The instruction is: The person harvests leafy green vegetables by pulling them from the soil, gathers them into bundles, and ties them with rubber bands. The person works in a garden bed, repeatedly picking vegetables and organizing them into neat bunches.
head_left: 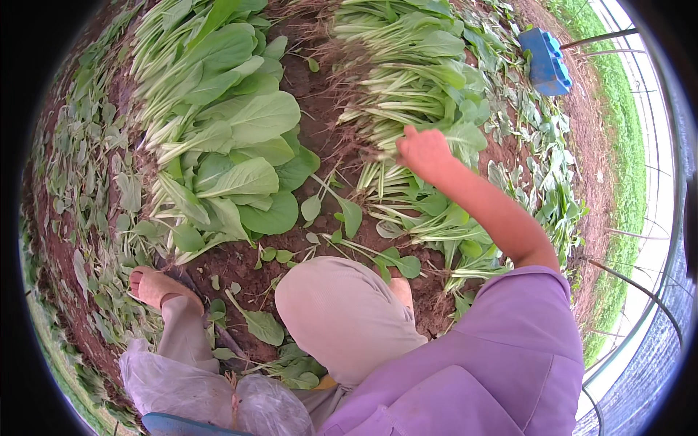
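Note:
My right arm reaches out over a row of uprooted leafy greens [414,80] with pale stems and tangled brown roots. At that row, my right hand [423,154] is closed around the stem end of some leafy greens [463,139], with its fingers curled and partly hidden from above. Roots stick out just left of the hand. My left hand is out of the picture. Across a strip of bare soil to the left, a thicker pile of broad-leaved greens [225,138] lies with its stems pointing left.
Loose leaves and small plants [265,327] lie on the soil around my bare feet [166,287]. A blue plastic crate [545,62] stands at the far right. Clear plastic sheeting [174,389] is near my left leg. Curved poles and netting [647,363] border the right side.

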The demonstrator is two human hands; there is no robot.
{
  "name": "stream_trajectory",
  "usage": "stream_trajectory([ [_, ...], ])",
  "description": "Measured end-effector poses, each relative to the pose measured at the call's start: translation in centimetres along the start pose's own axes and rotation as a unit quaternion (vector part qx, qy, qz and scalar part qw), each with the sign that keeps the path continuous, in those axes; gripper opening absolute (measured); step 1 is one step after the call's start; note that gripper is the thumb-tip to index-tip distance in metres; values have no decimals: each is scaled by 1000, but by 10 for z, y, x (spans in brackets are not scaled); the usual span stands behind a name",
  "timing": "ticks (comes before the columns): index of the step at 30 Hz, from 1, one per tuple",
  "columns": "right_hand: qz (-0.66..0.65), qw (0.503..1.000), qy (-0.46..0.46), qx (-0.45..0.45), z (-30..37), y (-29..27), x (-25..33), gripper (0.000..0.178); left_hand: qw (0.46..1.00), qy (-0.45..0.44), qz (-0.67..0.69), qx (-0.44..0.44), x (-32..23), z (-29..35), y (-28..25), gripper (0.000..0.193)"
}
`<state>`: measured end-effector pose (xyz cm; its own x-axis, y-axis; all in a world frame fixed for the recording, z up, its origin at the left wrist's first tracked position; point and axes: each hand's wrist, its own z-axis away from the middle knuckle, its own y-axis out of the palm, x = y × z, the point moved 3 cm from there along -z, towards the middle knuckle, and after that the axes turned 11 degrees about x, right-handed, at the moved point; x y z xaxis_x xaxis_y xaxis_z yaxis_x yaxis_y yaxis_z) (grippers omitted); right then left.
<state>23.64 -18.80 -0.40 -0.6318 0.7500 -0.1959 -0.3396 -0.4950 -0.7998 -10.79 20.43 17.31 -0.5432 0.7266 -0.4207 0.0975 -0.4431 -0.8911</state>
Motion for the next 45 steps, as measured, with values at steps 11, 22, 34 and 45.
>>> stream_trajectory([
  [11, -58, 981, -49, 178, 32, 106, 15, 32, 999, 39, 1, -18, -20, -37, 42, 78],
  [22, -115, 974, 50, -188, -72, 8, -22, 21, 999, 35, 1, -27, -28, -45, 49, 78],
  [34, -32, 991, -125, -35, 39, 93, 29, 8, 999, 37, 17, -19, -27, -51, 63, 79],
  [45, -179, 970, -48, -155, -10, 42, 18, 9, 999, 31, 24, -23, -27, -32, 48, 80],
])
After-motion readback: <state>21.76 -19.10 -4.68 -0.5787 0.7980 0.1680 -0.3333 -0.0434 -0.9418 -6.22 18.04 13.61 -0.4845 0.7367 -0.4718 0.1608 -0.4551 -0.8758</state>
